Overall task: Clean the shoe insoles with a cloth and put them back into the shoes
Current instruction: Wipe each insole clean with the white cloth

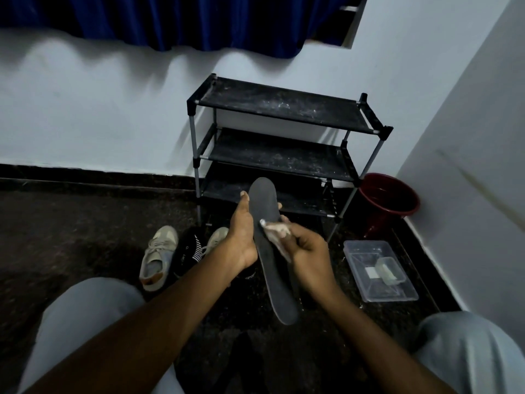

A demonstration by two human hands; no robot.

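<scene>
The step in hand is the wiping. The left hand (241, 237) grasps the dark insole (279, 294) around its upper half, thumb on one edge and fingers curled behind the other, and holds it in the air between the knees, with the toe end towards 12 o'clock. The right hand (308, 248) is clenched around a small pale cloth (277, 230) and presses it on the face of the insole near its middle.

I judge the task is in an early or middle part, because no insole seems to be in a shoe yet. The next move calls for a stroke of the cloth along the length, towards the heel end at 6 o'clock, while the left hand keeps the soft insole from bending.

Two light sneakers lie on the floor (71, 223) at 9 o'clock from the insole, one (157, 255) on its side and the other (217, 237) partly hidden by the left wrist. A black object is between them; I cannot tell what it is. A black shoe rack (284, 109) stands at 12 o'clock, a red bucket (389, 200) at 2 o'clock and a clear plastic box (397, 294) at 3 o'clock. Nothing blocks the wiping; the black object may hinder the reach to the shoes.
</scene>
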